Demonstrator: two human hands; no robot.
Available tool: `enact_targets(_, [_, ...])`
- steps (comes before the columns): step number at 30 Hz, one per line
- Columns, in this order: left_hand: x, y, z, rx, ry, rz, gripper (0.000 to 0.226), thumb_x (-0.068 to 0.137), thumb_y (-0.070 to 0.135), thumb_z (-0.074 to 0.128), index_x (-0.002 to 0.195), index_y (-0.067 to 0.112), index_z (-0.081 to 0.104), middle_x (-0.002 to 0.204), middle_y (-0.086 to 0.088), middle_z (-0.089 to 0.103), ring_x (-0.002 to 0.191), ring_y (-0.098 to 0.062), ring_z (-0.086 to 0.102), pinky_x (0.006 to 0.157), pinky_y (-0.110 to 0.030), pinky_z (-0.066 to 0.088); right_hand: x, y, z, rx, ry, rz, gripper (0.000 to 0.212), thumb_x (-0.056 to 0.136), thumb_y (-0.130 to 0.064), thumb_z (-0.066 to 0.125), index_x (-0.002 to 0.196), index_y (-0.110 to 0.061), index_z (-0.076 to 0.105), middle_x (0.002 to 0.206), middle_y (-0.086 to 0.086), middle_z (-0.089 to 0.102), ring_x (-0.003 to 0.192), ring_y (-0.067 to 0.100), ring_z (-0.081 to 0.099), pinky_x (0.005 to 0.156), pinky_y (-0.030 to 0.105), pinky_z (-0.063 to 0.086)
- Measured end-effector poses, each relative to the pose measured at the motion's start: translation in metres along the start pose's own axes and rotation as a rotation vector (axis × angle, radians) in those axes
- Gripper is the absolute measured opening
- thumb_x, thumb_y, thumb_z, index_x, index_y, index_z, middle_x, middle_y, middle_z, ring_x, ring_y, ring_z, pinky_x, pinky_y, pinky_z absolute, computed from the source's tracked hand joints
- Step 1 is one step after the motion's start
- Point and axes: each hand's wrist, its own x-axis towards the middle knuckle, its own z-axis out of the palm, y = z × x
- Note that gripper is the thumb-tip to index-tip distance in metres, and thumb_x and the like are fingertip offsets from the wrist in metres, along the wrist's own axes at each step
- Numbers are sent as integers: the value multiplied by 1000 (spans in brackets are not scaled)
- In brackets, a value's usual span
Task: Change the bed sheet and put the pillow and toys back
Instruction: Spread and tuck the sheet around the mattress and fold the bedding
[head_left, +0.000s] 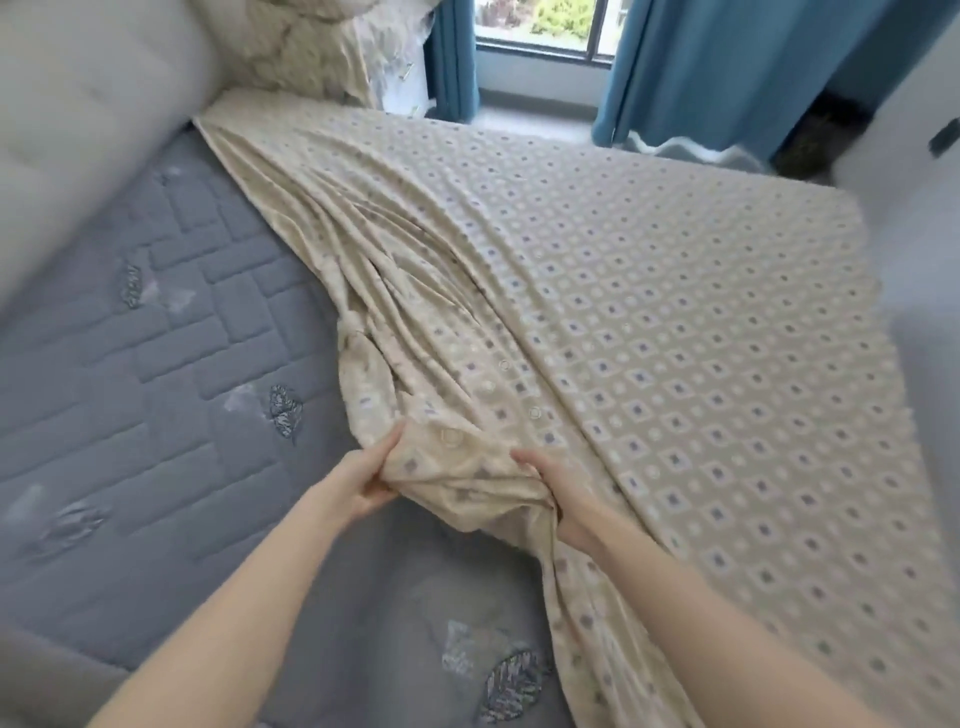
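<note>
A beige bed sheet (675, 332) with a blue-and-white diamond pattern lies flat over the right half of the bed and bunches into long folds along its left edge. The grey quilted mattress (156, 364) with leaf embroidery is bare on the left and near side. My left hand (363, 483) grips the bunched corner of the sheet from the left. My right hand (561, 499) grips the same bunch from the right, fingers curled into the cloth. A pale floral bundle of bedding (311, 47) sits at the far head corner.
A padded grey headboard (88, 114) runs along the left. Blue curtains (727, 67) frame a window (540, 26) beyond the far side of the bed. A white wall or door (914, 171) stands at the right.
</note>
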Motion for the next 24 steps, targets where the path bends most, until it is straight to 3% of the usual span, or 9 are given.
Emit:
enact_targets(2, [-26,10,-18,117,17,53,66,63,41,78,121,12,61,109,-4,71,97,-22,68,68,-33,57,-5,-2,14,-135,34,-95,37,79,-36,74,110,-16,69,118,3,65,111,19,59,94,30,46])
enact_targets(7, [-75,29,-50,302,-23,205,48,77,33,74,118,11,63,114,-4,70,101,-17,67,71,-28,58,-8,1,53,-382,305,-235,20,80,-25,70,98,-16,65,106,3,65,100,18,58,82,29,46])
enact_targets(10, [-94,42,-56,652,99,314,39,75,46,75,92,12,66,94,-5,67,80,-16,62,61,-27,49,-18,-1,73,-798,466,-382,12,84,-24,59,96,-23,61,114,-2,56,116,21,45,96,36,42])
enact_targets(12, [-97,53,-63,874,184,419,53,71,53,76,90,5,67,119,-17,53,110,-29,54,87,-41,47,-29,-3,87,-846,428,-539,8,83,-19,56,90,-22,58,104,-6,53,108,18,47,89,30,42])
enact_targets(13, [-98,57,-63,959,225,477,55,72,54,75,95,4,68,141,-7,40,132,-27,36,103,-43,37,-32,-2,91,-831,345,-596,8,81,-16,57,87,-22,58,97,-8,54,100,16,51,81,25,42])
enact_targets(15, [-100,68,-68,1068,210,607,65,73,54,74,107,0,64,148,12,27,141,-15,20,111,-41,26,-40,-2,104,-896,157,-657,12,76,-16,61,86,-22,61,95,-7,59,93,11,54,71,16,38])
enact_targets(18, [-100,86,-63,1151,-14,611,55,78,57,66,85,2,60,109,2,62,94,-17,59,77,-34,46,-45,1,119,-1000,-41,-624,42,68,-33,72,106,-19,59,109,-6,58,101,10,55,84,20,45])
enact_targets(20, [-97,96,-59,1233,-45,642,48,80,59,62,69,13,53,69,8,52,63,-10,48,59,-26,37,-43,4,126,-1033,21,-633,46,70,-38,75,109,-20,58,113,-8,52,104,8,53,90,24,45])
enact_targets(24, [-80,117,-61,1299,-167,684,44,86,57,56,61,27,36,55,16,36,49,0,34,53,-21,26,-43,6,142,-947,275,-698,8,89,-22,61,93,-17,66,109,-7,50,94,10,54,70,7,38])
